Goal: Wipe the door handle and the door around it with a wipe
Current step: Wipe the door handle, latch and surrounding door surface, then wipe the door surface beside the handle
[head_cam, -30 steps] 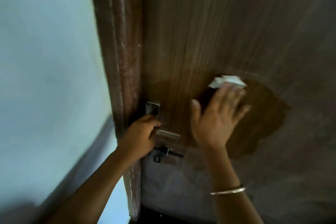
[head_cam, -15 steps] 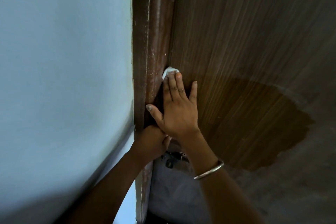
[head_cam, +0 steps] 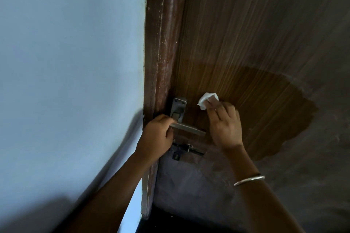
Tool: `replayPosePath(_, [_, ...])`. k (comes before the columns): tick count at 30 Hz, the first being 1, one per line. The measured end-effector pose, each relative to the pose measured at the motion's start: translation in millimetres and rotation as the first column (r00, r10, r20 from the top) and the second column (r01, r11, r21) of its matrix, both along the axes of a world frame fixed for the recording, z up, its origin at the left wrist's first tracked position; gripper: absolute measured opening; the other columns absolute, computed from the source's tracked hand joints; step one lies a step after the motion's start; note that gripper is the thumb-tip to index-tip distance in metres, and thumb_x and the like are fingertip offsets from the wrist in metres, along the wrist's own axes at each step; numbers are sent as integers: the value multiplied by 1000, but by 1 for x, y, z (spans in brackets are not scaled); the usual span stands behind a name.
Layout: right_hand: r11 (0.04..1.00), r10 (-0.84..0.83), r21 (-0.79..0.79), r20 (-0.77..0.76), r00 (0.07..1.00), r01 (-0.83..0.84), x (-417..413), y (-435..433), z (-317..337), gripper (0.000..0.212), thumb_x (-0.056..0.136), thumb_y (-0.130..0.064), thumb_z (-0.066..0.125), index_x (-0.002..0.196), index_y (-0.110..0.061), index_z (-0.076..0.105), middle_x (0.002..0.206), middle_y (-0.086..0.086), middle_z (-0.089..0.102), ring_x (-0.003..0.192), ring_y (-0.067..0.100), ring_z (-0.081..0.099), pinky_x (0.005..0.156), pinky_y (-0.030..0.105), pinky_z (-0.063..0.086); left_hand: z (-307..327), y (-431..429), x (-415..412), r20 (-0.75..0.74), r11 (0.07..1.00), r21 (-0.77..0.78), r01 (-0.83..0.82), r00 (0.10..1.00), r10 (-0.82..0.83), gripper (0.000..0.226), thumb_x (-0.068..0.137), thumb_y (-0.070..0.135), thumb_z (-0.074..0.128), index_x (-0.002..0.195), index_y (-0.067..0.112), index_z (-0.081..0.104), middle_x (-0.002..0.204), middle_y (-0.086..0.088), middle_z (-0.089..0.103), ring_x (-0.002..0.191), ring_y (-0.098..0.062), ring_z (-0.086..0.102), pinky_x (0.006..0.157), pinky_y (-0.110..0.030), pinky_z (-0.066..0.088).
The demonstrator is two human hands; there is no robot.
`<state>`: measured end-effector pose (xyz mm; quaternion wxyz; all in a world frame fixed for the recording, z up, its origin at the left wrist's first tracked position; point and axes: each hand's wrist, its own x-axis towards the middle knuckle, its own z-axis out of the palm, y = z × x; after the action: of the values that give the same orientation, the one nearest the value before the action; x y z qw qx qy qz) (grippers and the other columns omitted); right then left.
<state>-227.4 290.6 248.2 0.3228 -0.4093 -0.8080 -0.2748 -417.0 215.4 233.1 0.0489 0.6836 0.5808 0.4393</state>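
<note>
Progress looks partial on your door [head_cam: 246, 24]. A darker, glossier patch [head_cam: 274, 111] spreads to the right of the door handle [head_cam: 189, 129]; I judge that to be the wiped zone. The duller, greyer surface beyond and below it looks untouched.

Your right hand [head_cam: 225, 125] lies on the door with fairly straight fingers, pressing the white wipe [head_cam: 207, 99] under its fingertips. The wipe sits just right of the backplate [head_cam: 178, 108] and above the door handle.

Your left hand [head_cam: 157, 134] is curled round the door handle near its pivot and hides that stretch of it. I cannot tell whether the door handle itself is clean.

Left to do, in my judgement, are the door handle, the backplate, the strip beside the frame [head_cam: 161, 43] and the area round the bolt [head_cam: 187, 150] below.

Containers do not show anywhere in view: no bucket, bottle or wipe pack.
</note>
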Motion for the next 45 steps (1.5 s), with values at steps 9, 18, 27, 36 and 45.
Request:
replayPosePath(9, [883, 217, -432, 20, 976, -187, -73, -11, 10, 38, 81, 0, 62, 118, -10, 63, 117, 12, 63, 102, 31, 57, 88, 36, 48, -6, -2, 2, 96, 999, -15, -49, 994, 50, 16, 81, -2, 55, 94, 2, 63, 90, -20, 65, 80, -33, 61, 72, -37, 52])
replayPosePath(18, [860, 117, -508, 106, 987, -48, -34, -34, 3, 22, 78, -6, 64, 97, -12, 72, 104, 7, 67, 94, 23, 59, 82, 29, 48, -17, -3, 6, 120, 1000, 5, -16, 993, 16, 8, 79, 3, 61, 86, 5, 64, 86, -15, 67, 75, -25, 61, 67, -18, 42])
replayPosePath(27, [780, -66, -561, -515, 855, -277, 13, -76, -7, 29, 76, 9, 59, 92, -11, 72, 91, -1, 66, 83, 6, 57, 74, 9, 46, -21, -2, 68, 241, 914, -4, 405, 888, -392, 50, 81, 6, 62, 127, 18, 47, 123, -8, 55, 104, -10, 56, 84, -15, 48])
replayPosePath(36, [659, -445, -730, -572, 689, -181, 108, -146, -52, 25, 79, 2, 63, 88, -21, 64, 74, -15, 67, 69, -6, 62, 61, 9, 47, -51, -30, 149, 183, 829, -154, 538, 840, -511, 22, 75, 7, 71, 96, 10, 64, 94, -8, 62, 70, 1, 52, 68, -4, 36])
replayPosePath(45, [570, -715, -816, -434, 548, 97, 224, -227, -131, 22, 71, 4, 70, 81, -16, 74, 76, -10, 56, 64, 7, 56, 63, 1, 38, -122, -88, 284, 247, 627, -553, 549, 826, -506, 23, 78, 22, 69, 62, 12, 55, 65, -6, 61, 62, -22, 59, 54, -30, 36])
